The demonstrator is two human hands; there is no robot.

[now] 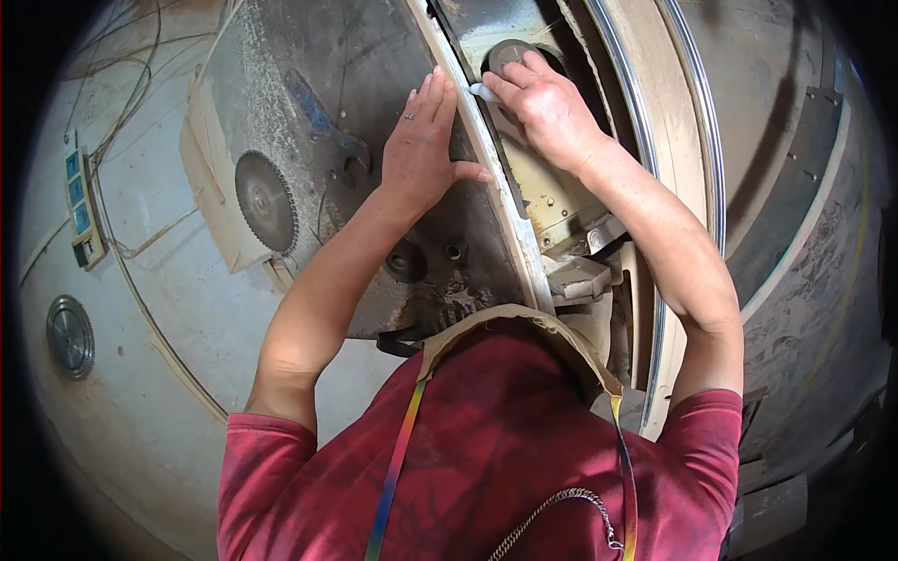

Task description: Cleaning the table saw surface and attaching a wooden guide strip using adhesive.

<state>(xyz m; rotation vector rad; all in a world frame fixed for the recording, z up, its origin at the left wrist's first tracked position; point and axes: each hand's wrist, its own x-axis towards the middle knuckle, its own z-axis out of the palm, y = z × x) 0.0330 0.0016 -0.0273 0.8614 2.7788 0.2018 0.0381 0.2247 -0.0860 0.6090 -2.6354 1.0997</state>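
My left hand (424,140) rests with its fingers stretched along the edge of a dark metal table (374,56), its thumb across a long pale strip (510,201). My right hand (545,103) is closed around a small white thing with a narrow tip (484,93), which points left at the strip; whether they touch I cannot tell. Most of this white thing is hidden by the fingers. Just beyond the right hand, a round grey disc (508,53) sits in the opening of a machine housing (552,192).
A large blue open-ended spanner (323,122) and a toothed saw blade (266,200) lie on the table. A second saw blade (70,337) and a power strip (84,208) with cables are at the far left. Metal rails (702,122) curve along the right.
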